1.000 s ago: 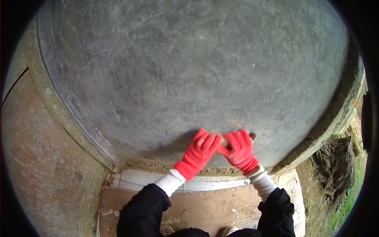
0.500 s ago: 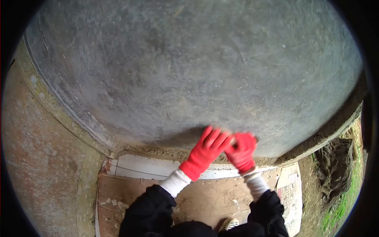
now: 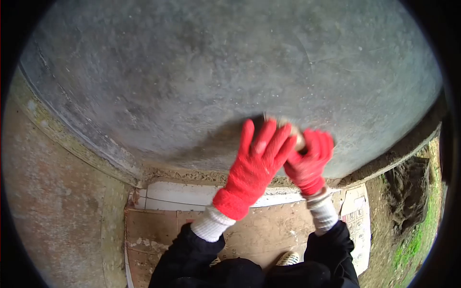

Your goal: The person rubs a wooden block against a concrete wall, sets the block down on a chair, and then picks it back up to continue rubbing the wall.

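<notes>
Curled fingers of the right hand (image 3: 311,156), in a red glove, wrap the lower right part of a tan tool (image 3: 297,138), pinching it against the palm. The grip of the left hand (image 3: 254,165), also gloved in red, is looser: its fingers are spread like a fan, the outermost standing apart, and their tips reach over the tool's upper left part. How firmly they press cannot be told.

Between and just beyond the hands, the tool lies at the near part of a broad grey surface (image 3: 192,72). What shows of it is a pale tan, rounded, handle-like length, blurred and mottled, with a thin dark edge by its upper left end. The rest is hidden by the gloves, so its full shape cannot be told. Its long axis slants, one end toward the upper left, away from the person, the other toward the lower right, into the right palm. Which end is the front is unclear.

A dark shadow falls on the grey surface left of the tool. Nearer the person come a rough, earthy rim (image 3: 192,175), white tiles (image 3: 177,194) and brown cardboard (image 3: 259,235).
</notes>
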Motion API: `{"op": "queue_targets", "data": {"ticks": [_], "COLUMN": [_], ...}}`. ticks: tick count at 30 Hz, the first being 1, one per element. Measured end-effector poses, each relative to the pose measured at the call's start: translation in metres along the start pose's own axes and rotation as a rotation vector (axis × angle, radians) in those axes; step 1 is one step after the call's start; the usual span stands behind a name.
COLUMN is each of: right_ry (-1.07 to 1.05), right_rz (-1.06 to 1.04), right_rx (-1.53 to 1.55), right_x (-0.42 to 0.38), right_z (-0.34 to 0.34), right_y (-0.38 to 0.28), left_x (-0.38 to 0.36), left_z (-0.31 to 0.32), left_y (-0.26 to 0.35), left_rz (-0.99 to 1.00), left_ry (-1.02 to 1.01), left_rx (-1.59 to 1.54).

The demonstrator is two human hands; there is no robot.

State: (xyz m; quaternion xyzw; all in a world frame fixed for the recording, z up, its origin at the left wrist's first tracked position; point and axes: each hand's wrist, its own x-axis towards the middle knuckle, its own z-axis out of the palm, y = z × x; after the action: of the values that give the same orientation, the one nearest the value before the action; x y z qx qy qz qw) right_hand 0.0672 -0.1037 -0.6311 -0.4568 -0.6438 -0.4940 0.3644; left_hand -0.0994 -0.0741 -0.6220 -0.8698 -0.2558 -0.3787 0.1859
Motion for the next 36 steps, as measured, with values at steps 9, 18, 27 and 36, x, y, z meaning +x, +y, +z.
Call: {"op": "queue_targets", "data": {"ticks": [9, 18, 27, 36], "right_ry": [-0.183, -0.156, -0.155, -0.315], "right_rz": [0.144, 0.238, 0.157, -0.039], "right_rx": [0.111, 0.087, 0.132, 0.249], "right_x": [-0.064, -0.084, -0.049, -0.076], "right_z": [0.003, 0.024, 0.01, 0.028], "right_y": [-0.022, -0.027, -0.021, -0.04], "left_x": [-0.141, -0.125, -0.136, -0.131], "left_z": [0.01, 0.012, 0.028, 0.028], "left_y": [0.012, 0.037, 0.052, 0.057], "left_rz": [-0.409, -0.471, -0.455, -0.492], "left_ry": [-0.432, -0.178, -0.27, -0.128], "left_rx": [-0.315, -0.47, -0.517, -0.524]}}
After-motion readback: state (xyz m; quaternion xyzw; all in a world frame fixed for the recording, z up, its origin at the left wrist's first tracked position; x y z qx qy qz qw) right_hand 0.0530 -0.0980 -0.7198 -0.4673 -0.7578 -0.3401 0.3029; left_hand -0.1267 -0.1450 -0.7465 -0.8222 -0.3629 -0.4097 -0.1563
